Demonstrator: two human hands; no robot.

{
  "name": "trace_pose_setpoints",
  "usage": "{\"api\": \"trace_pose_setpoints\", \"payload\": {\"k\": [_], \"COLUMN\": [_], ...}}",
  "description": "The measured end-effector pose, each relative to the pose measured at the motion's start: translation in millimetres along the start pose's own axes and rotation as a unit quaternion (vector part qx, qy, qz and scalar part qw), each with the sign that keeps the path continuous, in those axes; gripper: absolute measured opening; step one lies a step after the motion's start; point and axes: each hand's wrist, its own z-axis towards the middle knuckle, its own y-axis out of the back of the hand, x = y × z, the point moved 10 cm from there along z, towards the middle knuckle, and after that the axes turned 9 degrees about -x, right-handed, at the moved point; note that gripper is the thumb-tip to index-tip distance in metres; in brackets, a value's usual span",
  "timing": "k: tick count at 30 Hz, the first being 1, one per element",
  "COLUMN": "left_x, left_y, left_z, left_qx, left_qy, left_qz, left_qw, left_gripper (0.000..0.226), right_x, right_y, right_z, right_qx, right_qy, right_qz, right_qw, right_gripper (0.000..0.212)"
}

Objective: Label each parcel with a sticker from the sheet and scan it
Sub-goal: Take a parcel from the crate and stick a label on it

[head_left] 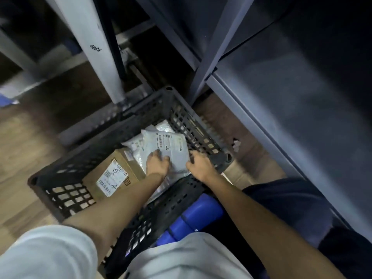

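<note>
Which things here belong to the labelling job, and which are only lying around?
Job:
- grey mailer, left hand on it, right hand at its edge
- cardboard box with label
- other white mailers
- black crate holding them

Lying about:
- blue plastic object
- grey shelving
- scrap on floor

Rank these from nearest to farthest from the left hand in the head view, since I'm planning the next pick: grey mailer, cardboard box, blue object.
1. Grey mailer, under the left hand.
2. Cardboard box, just left, in the crate.
3. Blue object, outside the crate, toward the person.
</note>
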Motion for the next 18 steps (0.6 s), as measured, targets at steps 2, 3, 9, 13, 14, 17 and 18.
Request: {"api": "trace_pose_setpoints", "payload": {"k": [2,3,9,13,14,17,18], "left_x": [4,8,26,31,35,45,47], "left_y": [6,7,2,9,10,0,-5], "left_z": [12,17,27,29,29,25,22], "left_qx": [-0.033,-0.045,-0.066,-0.094,-0.095,-0.063,-0.049], "left_qy": [0.025,0.044,0.094,0.122,0.132,0.16,0.169], "left_qz": [-0.008,-0.009,0.024,0.039,0.036,0.008,-0.018], "left_qw": [0.999,0.998,0.993,0.987,0.986,0.985,0.984], "left_gripper": [0.059,0.062,0.062,0.072,0.073,0.072,0.074], "right_x": [-3,-4,-5,-7,-8,-10,-10], "right_y": [-4,-6,-13,-14,-13,-12,-12], "right_z": [3,4,8,10,10,11,11], "right_qx": [0.003,0.004,-0.003,-0.002,-0.003,-0.007,-0.01], "right_qy": [-0.01,-0.013,-0.016,-0.021,-0.023,-0.026,-0.027], "right_qz": [0.005,0.009,0.039,0.053,0.055,0.06,0.061], "right_qw": [1.0,1.0,0.999,0.998,0.998,0.998,0.998], "right_gripper": [0.052,0.051,0.048,0.05,0.05,0.05,0.049]}}
